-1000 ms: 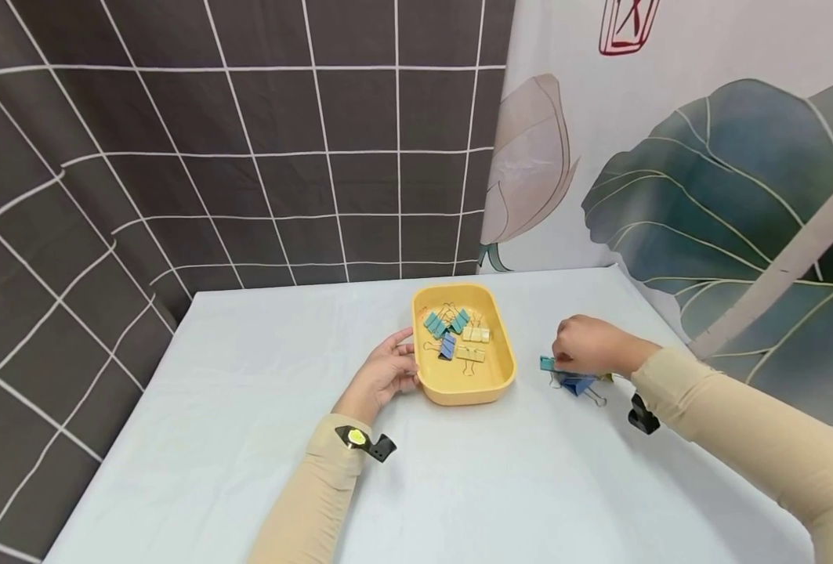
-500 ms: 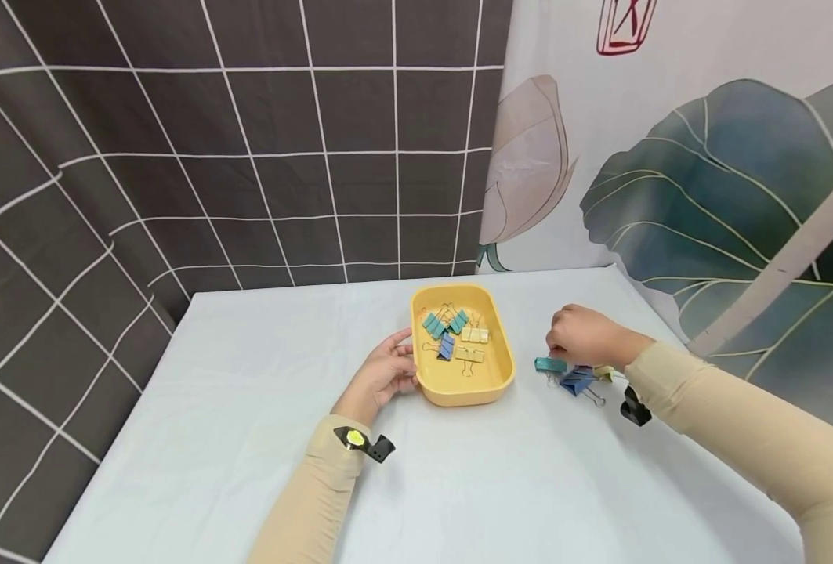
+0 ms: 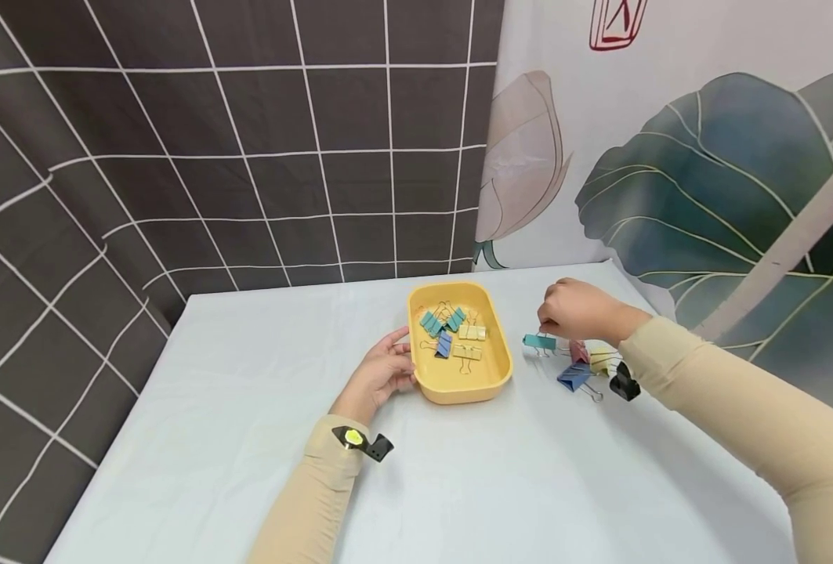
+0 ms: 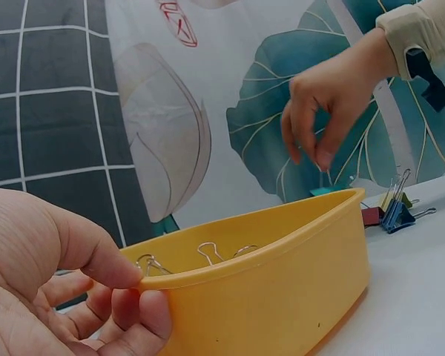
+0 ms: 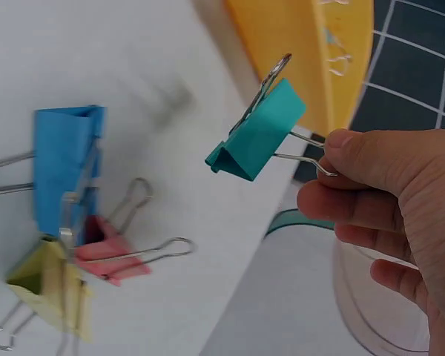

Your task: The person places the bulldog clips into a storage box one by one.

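Observation:
My right hand (image 3: pixel 578 309) pinches a teal binder clip (image 5: pixel 263 133) by one wire handle, between thumb and forefinger, above the table. To the right of a yellow tray (image 3: pixel 461 388) lie a blue binder clip (image 5: pixel 67 167), a red binder clip (image 5: pixel 111 248) and a yellow binder clip (image 5: pixel 48 285), close together. My left hand (image 3: pixel 375 380) holds the tray's left rim, thumb on top and fingers against the outer wall (image 4: pixel 104 259). Inside the tray are several clips: teal ones (image 3: pixel 432 323), a blue-violet one (image 3: pixel 443 345) and pale yellow ones (image 3: pixel 467 352).
A white cloth covers the table (image 3: pixel 233 439). Behind it hangs a dark curtain with a white grid (image 3: pixel 282 141). A white cloth with a printed lotus (image 3: pixel 525 157) hangs at the right.
My right hand has lifted the teal binder clip off the group and moved it up and left, uncovering the red clip. The left hand stays at the tray's rim.

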Demonstrator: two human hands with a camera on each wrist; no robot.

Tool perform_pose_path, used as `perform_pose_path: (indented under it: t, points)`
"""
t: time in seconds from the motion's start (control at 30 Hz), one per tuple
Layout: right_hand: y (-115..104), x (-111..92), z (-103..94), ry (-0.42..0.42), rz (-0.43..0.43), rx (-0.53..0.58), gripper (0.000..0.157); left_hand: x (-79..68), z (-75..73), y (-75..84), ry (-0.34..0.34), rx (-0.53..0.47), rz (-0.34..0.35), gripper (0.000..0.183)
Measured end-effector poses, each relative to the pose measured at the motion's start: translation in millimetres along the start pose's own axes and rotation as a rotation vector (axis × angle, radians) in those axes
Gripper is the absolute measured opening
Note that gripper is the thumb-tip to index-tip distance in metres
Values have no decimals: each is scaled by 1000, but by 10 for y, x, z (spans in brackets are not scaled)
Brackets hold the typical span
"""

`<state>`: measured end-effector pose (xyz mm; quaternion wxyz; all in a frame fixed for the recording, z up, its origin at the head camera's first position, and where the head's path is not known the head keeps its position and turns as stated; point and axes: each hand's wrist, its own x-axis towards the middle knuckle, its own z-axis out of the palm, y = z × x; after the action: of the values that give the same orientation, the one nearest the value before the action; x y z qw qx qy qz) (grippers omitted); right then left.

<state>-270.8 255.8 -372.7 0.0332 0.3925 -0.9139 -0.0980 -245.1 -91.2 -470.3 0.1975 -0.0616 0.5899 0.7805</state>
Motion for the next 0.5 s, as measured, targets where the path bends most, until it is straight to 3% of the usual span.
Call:
perform_pose_path:
  t: [0.5]
  points:
    - [-139,249,-371,60,-42,-21,8,-23,22,0,1,-8,0,84]
